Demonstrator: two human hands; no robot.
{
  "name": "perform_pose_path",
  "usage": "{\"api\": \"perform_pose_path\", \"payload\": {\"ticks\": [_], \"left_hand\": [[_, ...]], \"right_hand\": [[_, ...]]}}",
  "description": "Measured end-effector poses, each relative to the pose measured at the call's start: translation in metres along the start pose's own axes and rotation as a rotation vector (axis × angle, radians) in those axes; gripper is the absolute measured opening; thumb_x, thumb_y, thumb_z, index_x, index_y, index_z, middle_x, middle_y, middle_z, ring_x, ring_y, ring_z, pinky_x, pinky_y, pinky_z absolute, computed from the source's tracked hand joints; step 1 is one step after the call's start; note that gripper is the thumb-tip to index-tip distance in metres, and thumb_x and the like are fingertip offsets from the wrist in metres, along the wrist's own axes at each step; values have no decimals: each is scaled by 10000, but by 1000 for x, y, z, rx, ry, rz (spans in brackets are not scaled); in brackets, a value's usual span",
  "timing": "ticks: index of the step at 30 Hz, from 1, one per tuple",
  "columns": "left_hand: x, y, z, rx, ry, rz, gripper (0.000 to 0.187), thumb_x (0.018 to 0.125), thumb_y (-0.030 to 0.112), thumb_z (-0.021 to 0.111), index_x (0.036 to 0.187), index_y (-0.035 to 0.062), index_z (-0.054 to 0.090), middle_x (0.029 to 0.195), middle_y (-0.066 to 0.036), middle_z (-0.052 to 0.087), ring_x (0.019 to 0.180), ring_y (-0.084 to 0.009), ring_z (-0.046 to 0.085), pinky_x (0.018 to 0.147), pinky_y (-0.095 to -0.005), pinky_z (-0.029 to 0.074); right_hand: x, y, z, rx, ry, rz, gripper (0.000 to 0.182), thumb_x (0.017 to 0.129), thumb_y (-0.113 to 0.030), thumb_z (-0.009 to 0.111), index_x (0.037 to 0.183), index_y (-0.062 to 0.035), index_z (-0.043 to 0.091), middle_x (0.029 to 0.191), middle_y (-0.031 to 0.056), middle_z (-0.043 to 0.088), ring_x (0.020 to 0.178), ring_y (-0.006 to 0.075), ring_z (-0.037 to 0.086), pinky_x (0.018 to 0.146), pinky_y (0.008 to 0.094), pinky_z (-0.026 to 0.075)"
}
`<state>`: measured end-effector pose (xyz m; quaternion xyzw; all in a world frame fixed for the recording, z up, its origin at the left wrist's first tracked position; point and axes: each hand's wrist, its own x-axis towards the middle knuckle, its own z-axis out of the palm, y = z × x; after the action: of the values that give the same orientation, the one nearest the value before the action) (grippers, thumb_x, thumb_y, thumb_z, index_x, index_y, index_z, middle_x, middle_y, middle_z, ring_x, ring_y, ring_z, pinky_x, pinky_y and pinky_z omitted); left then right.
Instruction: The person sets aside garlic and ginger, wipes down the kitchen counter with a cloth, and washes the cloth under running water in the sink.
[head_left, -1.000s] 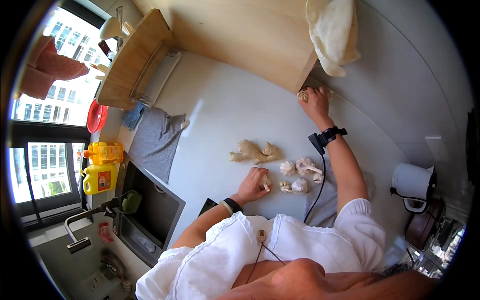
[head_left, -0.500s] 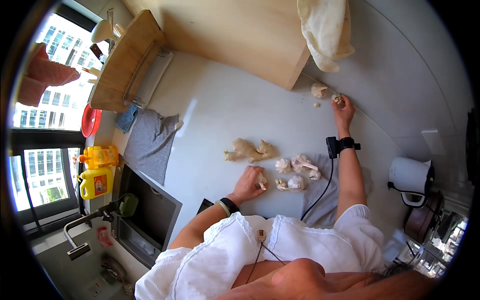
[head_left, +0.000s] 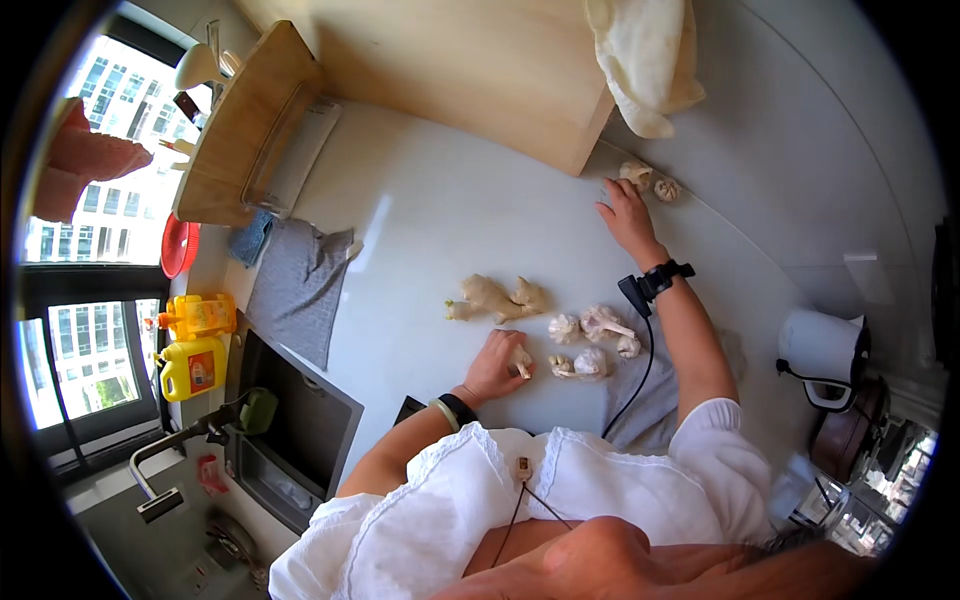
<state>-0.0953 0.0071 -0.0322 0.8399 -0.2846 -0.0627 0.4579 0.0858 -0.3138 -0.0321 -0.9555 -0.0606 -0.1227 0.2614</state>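
Note:
My left hand (head_left: 488, 368) rests on the counter with its fingers wrapped round a garlic bulb (head_left: 521, 362). Just beyond it lies a knobbly piece of ginger (head_left: 495, 298). Several garlic bulbs (head_left: 592, 363) sit in a loose group to its right. Farther off, my right hand (head_left: 630, 218) reaches over the counter, thumb and fingers apart. Close by its fingertips is a garlic bulb (head_left: 637, 175), partly behind them, and another bulb (head_left: 667, 189) lies to the right. The patch of counter under the right palm is hidden.
A wooden cabinet (head_left: 470, 70) borders the far side, with a pale cloth (head_left: 645, 70) at its corner. Left are a grey cloth (head_left: 298, 285) and a sink (head_left: 290, 410). A kettle (head_left: 820, 350) stands right. A black cable (head_left: 640, 385) runs from the right wrist strap.
My right hand has let go of the far right garlic bulb, which stays on the counter, and has moved left beside the other bulb. My left hand keeps its hold.

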Motion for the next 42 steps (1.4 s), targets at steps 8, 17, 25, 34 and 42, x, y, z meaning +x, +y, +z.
{"api": "perform_pose_path", "payload": {"ticks": [8,17,25,34,42], "left_hand": [[2,0,-1,-12,31,28,539,699,124,777,1155,26,509,1050,-156,574,944,-352,555,841,-411,486],[0,1,-5,-33,3,23,550,732,163,777,1180,9,498,1083,-170,553,1012,-370,534,893,-414,474],[-6,1,-2,-22,-11,-16,665,721,178,795,1265,-5,459,1187,-191,521,1094,-379,497,965,-421,438],[-22,55,-27,-68,147,-14,740,799,208,751,1404,1,379,1367,-189,442,1245,-355,435,1061,-454,383],[-4,93,-44,-1796,129,-525,614,1042,483,323,1327,-31,502,1279,-122,559,1165,-223,528,1041,-371,410]], "right_hand": [[17,17,25,-97,-52,57,129,839,-67,643,945,-1,613,990,195,611,970,396,586,844,453,501],[11,39,35,-30,33,1,46,816,22,557,836,-11,583,813,161,639,790,346,625,731,424,508],[-66,-10,-80,849,-207,537,94,941,-101,574,907,-20,608,737,-11,566,673,59,521,601,207,420],[-127,-128,-136,1067,-432,514,100,933,-107,609,966,-13,619,795,-7,589,700,50,531,628,191,438],[-152,-241,-72,524,-173,-323,94,839,-19,637,925,12,660,870,126,678,767,271,668,689,352,536]]}}
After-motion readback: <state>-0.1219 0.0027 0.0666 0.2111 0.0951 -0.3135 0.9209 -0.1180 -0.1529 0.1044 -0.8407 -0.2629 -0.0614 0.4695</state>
